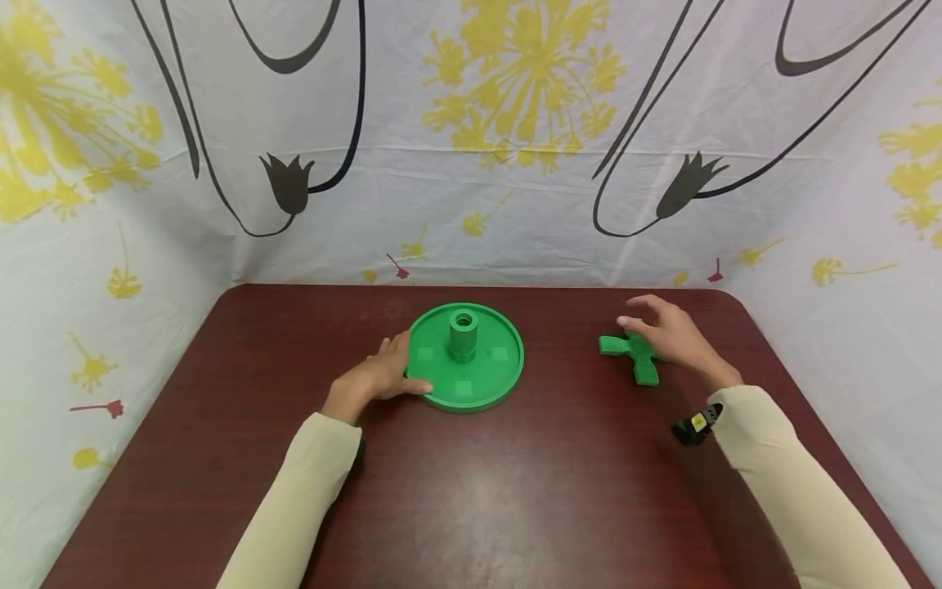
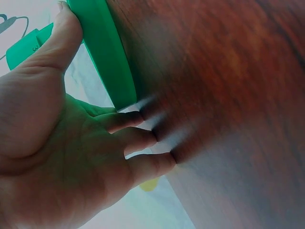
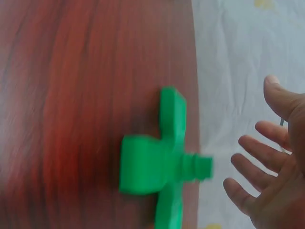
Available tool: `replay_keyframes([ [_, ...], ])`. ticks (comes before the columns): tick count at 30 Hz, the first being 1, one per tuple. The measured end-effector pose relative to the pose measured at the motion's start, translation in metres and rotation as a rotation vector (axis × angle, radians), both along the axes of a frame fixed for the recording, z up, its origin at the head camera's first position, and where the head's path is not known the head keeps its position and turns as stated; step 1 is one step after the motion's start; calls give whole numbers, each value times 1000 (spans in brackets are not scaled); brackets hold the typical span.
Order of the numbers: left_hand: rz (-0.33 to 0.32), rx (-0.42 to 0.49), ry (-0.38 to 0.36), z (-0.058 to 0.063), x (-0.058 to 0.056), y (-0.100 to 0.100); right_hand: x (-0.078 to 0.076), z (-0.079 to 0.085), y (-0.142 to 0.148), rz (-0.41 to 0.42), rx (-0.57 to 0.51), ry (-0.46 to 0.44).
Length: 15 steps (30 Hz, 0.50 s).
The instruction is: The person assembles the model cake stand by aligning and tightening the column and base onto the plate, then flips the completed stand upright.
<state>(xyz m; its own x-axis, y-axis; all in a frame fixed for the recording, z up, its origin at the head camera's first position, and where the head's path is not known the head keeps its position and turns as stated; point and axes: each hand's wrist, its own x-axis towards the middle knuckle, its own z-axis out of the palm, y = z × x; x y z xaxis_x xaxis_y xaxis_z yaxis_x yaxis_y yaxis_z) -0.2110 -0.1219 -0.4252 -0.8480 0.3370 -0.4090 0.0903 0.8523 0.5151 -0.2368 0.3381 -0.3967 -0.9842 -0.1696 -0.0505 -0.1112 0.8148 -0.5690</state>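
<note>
A round green tray-like base [image 1: 463, 394] with a raised rim lies on the table, a hollow post [image 1: 464, 335] standing at its centre. My left hand [image 1: 379, 372] holds the base at its left side, thumb [image 2: 66, 36] over the rim. Its other fingers [image 2: 147, 167] reach down to the tabletop outside the rim. To the right lies a green cross-shaped piece [image 1: 639, 352] with flat arms. A short ridged stub [image 3: 198, 167] rises from its middle in the right wrist view. Above this piece hovers my right hand [image 1: 670, 331], fingers loosely bent, nothing held.
The dark red-brown wooden table [image 1: 471, 491] has rounded far corners. A white curtain [image 1: 471, 204] with yellow and grey flower prints hangs behind it and along both sides. A small black device [image 1: 697, 424] sits at the right wrist.
</note>
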Motion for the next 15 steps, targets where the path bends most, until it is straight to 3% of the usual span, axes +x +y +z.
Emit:
replay_keyframes([
  [6, 0, -6, 6, -1, 0, 0, 3, -8, 31, 5, 30, -33],
  [12, 4, 3, 5, -1, 0, 0, 5, -14, 52, 102, 8, -125],
  [15, 4, 2, 5, -1, -1, 0, 4, -20, 57, 147, 44, -129],
])
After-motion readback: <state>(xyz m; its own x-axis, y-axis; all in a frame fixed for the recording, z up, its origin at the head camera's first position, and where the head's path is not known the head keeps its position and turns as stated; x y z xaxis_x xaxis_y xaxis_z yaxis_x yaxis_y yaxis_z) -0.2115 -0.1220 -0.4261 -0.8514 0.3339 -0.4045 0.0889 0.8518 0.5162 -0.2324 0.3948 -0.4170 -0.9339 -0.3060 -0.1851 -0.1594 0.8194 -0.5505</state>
